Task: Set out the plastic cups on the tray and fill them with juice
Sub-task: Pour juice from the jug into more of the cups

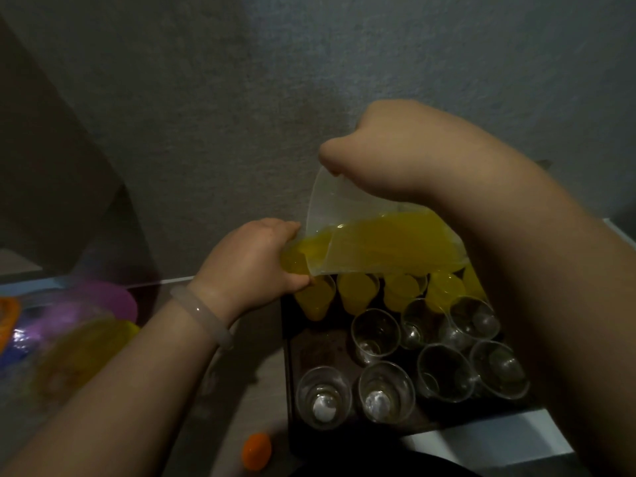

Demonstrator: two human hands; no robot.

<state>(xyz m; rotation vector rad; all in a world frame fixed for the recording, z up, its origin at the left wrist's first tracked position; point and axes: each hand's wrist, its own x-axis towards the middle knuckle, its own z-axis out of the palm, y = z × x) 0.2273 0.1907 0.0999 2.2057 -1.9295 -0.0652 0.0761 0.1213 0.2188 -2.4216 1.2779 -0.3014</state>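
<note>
No readable text, label, brand, number or sign appears on anything.

Juice (389, 239) is bright yellow, a touch orange, sitting in a clear, slightly frosted jug (330, 201) gripped by the right hand (385, 149). Same yellow in the cup (292, 261) the left hand (254, 259) holds, and in the back row of filled cups (358, 290). The empty cups (375, 333) are see-through with whitish glints at the bottoms. Tray (316, 342) is dark brown, nearly black, kinda mottled. Desk (488, 438) is white, wall (241, 80) grey and finely speckled. Bracelet (203, 318) is a milky pale pink. Blurry purple bowl (113, 297) off left, small orange thing (256, 451) down low.
</note>
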